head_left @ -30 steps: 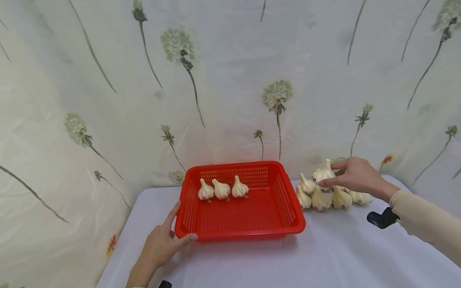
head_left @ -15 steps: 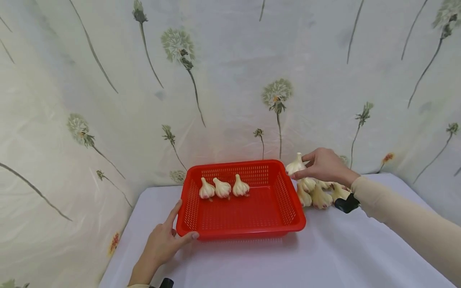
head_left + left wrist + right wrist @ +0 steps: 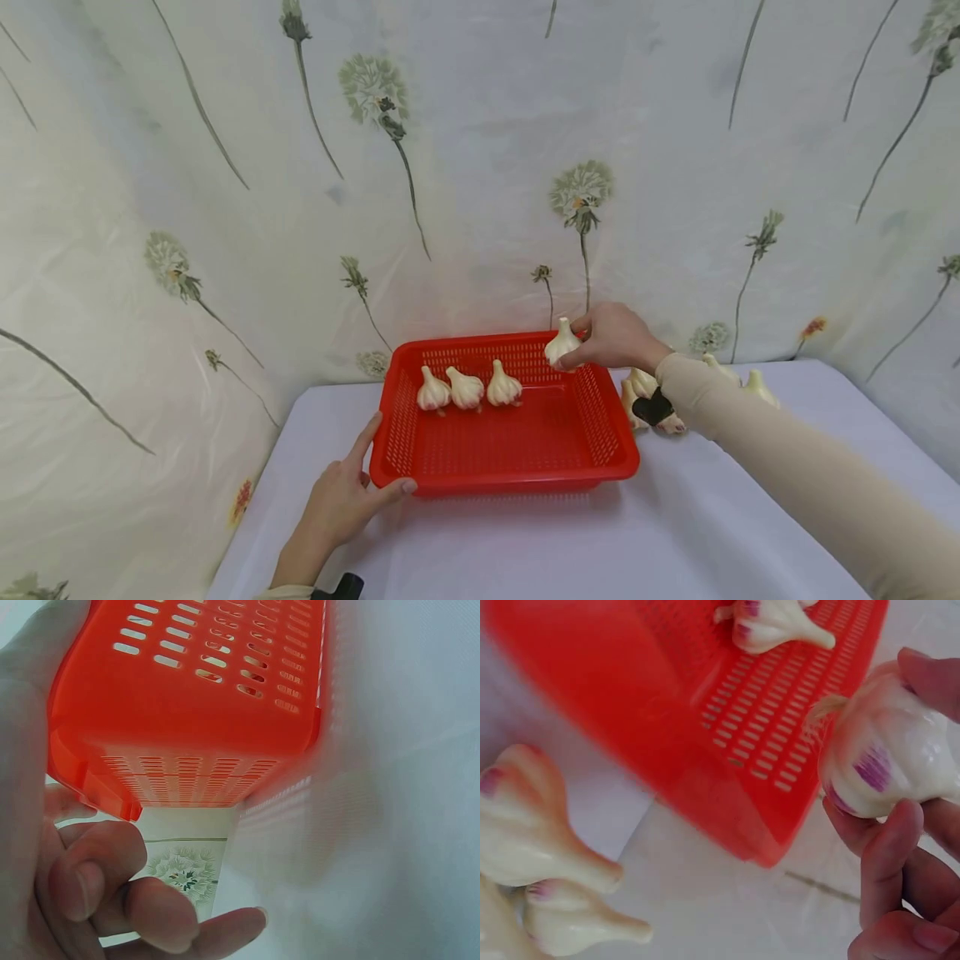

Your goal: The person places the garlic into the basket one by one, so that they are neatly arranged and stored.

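My right hand (image 3: 618, 337) pinches a garlic bulb (image 3: 562, 343) between thumb and fingers, neck upward, over the back right part of a red plastic basket (image 3: 510, 482). In the right wrist view the held garlic bulb (image 3: 896, 746) shows purple streaks and short roots. Three more bulbs stand in a row inside the basket toward the back, among them a left garlic bulb (image 3: 432, 392) and a right garlic bulb (image 3: 503, 386). At the basket's front left corner rests my left hand (image 3: 337, 504), index finger along the side and thumb on the front rim, both fairly straight.
Right of the basket lies a pile of garlic bulbs (image 3: 759, 388), partly hidden by my right sleeve (image 3: 780, 450). A white cloth covers the table (image 3: 480, 550). Behind it hangs a curtain (image 3: 480, 167) printed with dandelions.
My right hand has carried the garlic bulb left from above the pile, across the basket's right rim, to over the basket. The left hand has stayed at the corner.
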Demonstrator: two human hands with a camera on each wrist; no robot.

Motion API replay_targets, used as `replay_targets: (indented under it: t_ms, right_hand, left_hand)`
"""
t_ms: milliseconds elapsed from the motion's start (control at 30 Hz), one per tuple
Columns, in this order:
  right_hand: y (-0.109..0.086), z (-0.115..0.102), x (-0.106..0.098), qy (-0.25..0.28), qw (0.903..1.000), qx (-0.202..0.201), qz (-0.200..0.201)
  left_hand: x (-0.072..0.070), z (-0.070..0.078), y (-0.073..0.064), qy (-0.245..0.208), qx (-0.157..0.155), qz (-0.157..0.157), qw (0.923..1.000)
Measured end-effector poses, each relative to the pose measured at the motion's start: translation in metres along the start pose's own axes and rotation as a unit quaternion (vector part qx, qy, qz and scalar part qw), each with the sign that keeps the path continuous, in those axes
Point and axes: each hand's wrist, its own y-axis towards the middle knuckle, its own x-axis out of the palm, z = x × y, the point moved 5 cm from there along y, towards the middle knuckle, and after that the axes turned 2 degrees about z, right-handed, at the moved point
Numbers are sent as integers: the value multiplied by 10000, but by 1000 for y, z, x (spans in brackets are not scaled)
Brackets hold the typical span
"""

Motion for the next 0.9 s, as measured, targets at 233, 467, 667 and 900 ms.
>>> replay_targets:
  t_ms: [233, 467, 667, 900]
  right_hand:
    - [18, -13, 15, -101, 9996, -26, -245]
    - [26, -12, 32, -38, 9980, 323, -540]
    - [31, -5, 47, -273, 9954, 561, -721]
    - [34, 0, 65, -358, 9943, 554, -832]
  left_hand:
    - [-2, 1, 1, 39, 41, -31, 10000]
    - [-2, 2, 0, 28, 30, -22, 10000]
    - [-2, 2, 1, 27, 5, -5, 10000]
    - [-1, 2, 1, 23, -20, -22, 10000]
